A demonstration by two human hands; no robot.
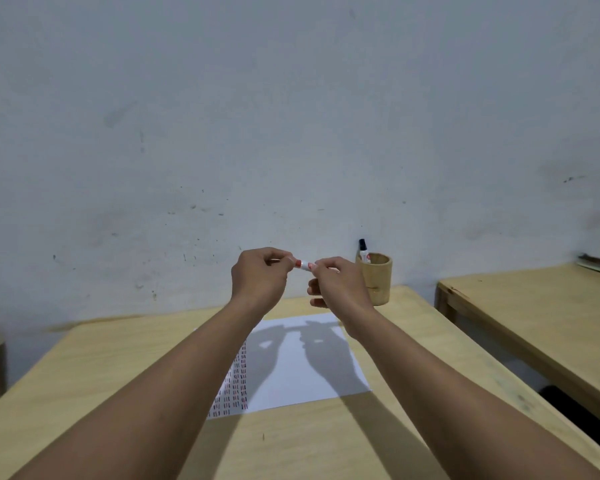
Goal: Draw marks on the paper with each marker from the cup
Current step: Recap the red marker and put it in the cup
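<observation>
Both hands are raised above the far end of a white paper (302,368). My left hand (258,278) and my right hand (336,282) pinch the two ends of a white marker with red parts (305,265), held level between them. Most of the marker is hidden by my fingers. Rows of short red and dark marks run down the paper's left side. A bamboo cup (378,280) stands at the table's far right, behind my right hand, with a black-capped marker (363,251) sticking up from it.
The paper lies on a light wooden table (118,368) that stands against a scuffed white wall. A second wooden table (534,313) stands to the right across a narrow gap, with some dark object at its far edge.
</observation>
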